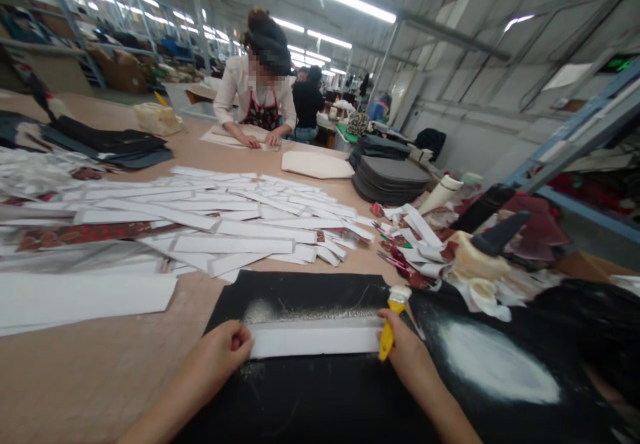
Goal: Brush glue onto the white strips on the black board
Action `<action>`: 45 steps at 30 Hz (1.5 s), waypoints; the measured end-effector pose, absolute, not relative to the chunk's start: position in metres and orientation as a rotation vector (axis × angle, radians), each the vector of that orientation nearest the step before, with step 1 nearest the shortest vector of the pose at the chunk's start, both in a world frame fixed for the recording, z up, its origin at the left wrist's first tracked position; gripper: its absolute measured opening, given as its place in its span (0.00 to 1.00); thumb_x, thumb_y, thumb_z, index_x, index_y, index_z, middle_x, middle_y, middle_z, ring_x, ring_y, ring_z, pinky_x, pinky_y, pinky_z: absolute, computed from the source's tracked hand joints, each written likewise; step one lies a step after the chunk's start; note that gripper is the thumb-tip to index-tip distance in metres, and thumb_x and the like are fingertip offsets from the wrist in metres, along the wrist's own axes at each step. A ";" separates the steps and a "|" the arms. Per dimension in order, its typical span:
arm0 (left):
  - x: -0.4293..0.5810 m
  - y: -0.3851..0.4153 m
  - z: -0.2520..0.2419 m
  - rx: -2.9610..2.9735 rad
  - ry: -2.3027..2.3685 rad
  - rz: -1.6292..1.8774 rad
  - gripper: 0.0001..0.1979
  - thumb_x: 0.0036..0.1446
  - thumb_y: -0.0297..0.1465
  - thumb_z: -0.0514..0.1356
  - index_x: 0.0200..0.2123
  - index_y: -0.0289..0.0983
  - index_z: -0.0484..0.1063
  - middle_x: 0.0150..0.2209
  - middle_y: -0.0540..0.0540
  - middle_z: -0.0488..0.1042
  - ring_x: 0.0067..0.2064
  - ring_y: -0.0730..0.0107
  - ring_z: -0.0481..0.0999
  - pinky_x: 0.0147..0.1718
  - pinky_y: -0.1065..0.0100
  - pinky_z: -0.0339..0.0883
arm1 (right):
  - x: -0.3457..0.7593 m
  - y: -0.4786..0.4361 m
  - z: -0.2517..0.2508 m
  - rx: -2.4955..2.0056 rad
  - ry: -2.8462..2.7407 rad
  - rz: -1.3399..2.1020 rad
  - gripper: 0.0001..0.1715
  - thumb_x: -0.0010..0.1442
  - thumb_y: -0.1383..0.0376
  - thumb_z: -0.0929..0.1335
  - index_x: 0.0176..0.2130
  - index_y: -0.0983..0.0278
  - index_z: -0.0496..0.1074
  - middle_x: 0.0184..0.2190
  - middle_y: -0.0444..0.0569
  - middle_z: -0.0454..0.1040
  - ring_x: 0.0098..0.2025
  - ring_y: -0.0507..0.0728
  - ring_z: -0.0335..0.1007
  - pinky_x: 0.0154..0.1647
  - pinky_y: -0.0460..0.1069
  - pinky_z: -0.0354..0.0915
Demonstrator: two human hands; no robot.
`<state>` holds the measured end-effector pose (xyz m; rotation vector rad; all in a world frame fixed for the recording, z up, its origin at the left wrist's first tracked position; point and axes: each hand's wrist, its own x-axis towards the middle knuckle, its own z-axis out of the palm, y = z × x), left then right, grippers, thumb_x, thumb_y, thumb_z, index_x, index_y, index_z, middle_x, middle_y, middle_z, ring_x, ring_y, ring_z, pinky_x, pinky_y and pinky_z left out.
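Observation:
A white strip with grey edges (315, 339) lies across a black sheet (300, 391) in front of me. My left hand (225, 347) pinches the strip's left end with curled fingers. At the opposite end, my right hand (403, 341) is closed around a paintbrush (387, 337) with a yellow handle and whitish bristles pointing away from me. Its fingers also meet the strip's right end. Whitish residue marks the black sheet just beyond the strip.
Many similar white strips (233, 244) are heaped beyond the sheet. To the right lie a white-smeared black surface (500, 364), scissors, scraps and a glue-crusted container (477, 261). Stacked dark panels (390, 181) stand farther back. Across the table, a co-worker (257, 91) handles pale pieces.

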<state>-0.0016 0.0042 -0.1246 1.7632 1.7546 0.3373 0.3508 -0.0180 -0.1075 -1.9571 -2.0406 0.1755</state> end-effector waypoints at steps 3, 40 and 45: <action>0.003 -0.002 -0.113 1.887 1.828 0.279 0.06 0.52 0.31 0.51 0.28 0.37 0.66 0.26 0.50 0.68 0.31 0.67 0.69 0.29 0.70 0.57 | 0.351 -0.020 -0.109 -1.926 -2.159 -0.047 0.26 0.51 0.78 0.57 0.47 0.65 0.66 0.36 0.52 0.75 0.37 0.58 0.73 0.37 0.50 0.68; 0.085 -0.054 -0.141 2.820 1.372 0.431 0.19 0.58 0.27 0.49 0.52 0.30 0.64 0.49 0.35 0.69 0.50 0.54 0.67 0.49 0.55 0.61 | 0.210 0.011 -0.041 -1.242 -2.177 0.472 0.10 0.58 0.60 0.63 0.34 0.60 0.71 0.33 0.46 0.75 0.38 0.57 0.69 0.42 0.52 0.63; 0.090 -0.047 -0.144 2.826 1.318 0.422 0.18 0.59 0.32 0.49 0.48 0.29 0.68 0.47 0.34 0.70 0.46 0.51 0.69 0.43 0.54 0.65 | 0.149 0.039 -0.031 -0.930 -2.631 0.572 0.06 0.56 0.65 0.65 0.29 0.61 0.71 0.26 0.43 0.73 0.32 0.53 0.68 0.39 0.49 0.61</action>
